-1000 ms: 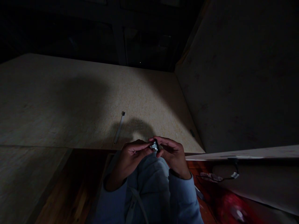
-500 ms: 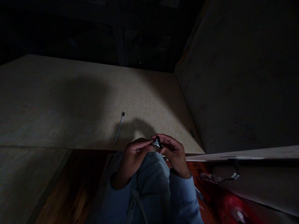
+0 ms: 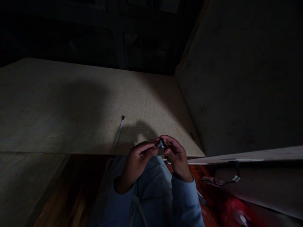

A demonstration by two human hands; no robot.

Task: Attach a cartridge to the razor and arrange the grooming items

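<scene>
Close to my lap, at the table's front edge, both hands meet around a small silver and black piece (image 3: 161,144) that looks like a razor. Its shiny neck points toward my left hand (image 3: 139,157), whose closed fingers pinch that end and hide most of it. My right hand (image 3: 175,154) is closed too, thumb and fingertips on the dark bar at the other end. Left of the hands, a thin grey stick with a dark head (image 3: 119,131), like a toothbrush, lies slanted on the table.
The pale patterned table (image 3: 142,94) runs up to a dark window (image 3: 146,50). A wall panel (image 3: 232,88) rises on the right, with a small dark object (image 3: 192,136) by its foot. Below right are a cable (image 3: 228,182) and a red bag-like thing (image 3: 234,208). Light is dim.
The silver and black piece has turned slightly between my fingers. My hands stay in nearly the same place; the view has shifted a little.
</scene>
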